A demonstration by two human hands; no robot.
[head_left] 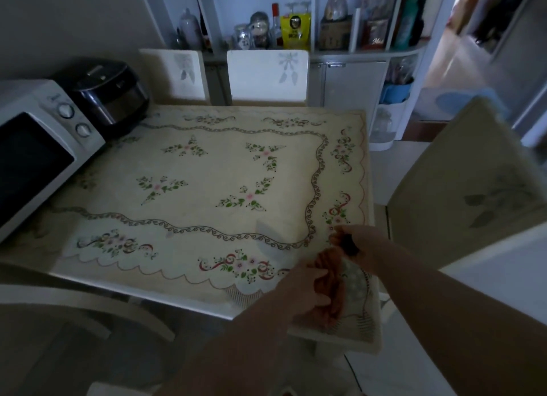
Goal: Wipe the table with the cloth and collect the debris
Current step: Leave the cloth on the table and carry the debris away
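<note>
Both at table (189,289) corner — left hand (307,292) grips cloth (330,266), right hand (365,243) pinches dark bit (350,246).

On the table (207,170), the microwave (38,155) sits at nine o'clock and the rice cooker (111,92) behind it at ten. The cloth (328,280) lies at five. A chair (268,75) stands at twelve, before the shelf unit (315,10).
</note>
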